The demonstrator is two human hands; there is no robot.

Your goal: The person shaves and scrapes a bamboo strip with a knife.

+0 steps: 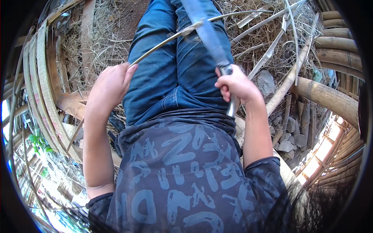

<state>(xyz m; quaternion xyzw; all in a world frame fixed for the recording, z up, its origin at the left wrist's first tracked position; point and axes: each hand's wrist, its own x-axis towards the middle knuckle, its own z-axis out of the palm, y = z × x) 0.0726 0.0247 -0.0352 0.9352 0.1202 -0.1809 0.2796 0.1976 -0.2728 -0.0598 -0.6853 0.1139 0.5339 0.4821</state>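
While the person sits with both legs stretched toward the top of the frame, the left hand (pixel 110 83), left of centre, is closed around the near end of a thin bamboo strip (pixel 171 38). The right hand (pixel 235 85), right of centre, is clenched in a full fist on the handle of a long knife (pixel 208 33), whose blade is blurred with motion.

Position and axis. The strip runs from the left fist diagonally up and to the right, across the blue jeans (pixel 175 70), and reaches the upper right of the frame as a gentle arc. Its long axis thus lies lower left to upper right, the free end pointing away from the body. The knife's long axis runs the other way, from the right fist up and slightly left, and the blade crosses the strip near top centre, over the knees.

Progress. The strip already looks slender and even, which suggests that much of the paring is done. Where the blade meets it lies about midway along the visible length, so the far portion probably remains to be worked; this cannot be confirmed through the blur.

Surroundings. Finished-looking slats (pixel 268 50) and dry shavings lie on the ground at upper right; thick bamboo poles (pixel 334 50) are stacked at the right edge.
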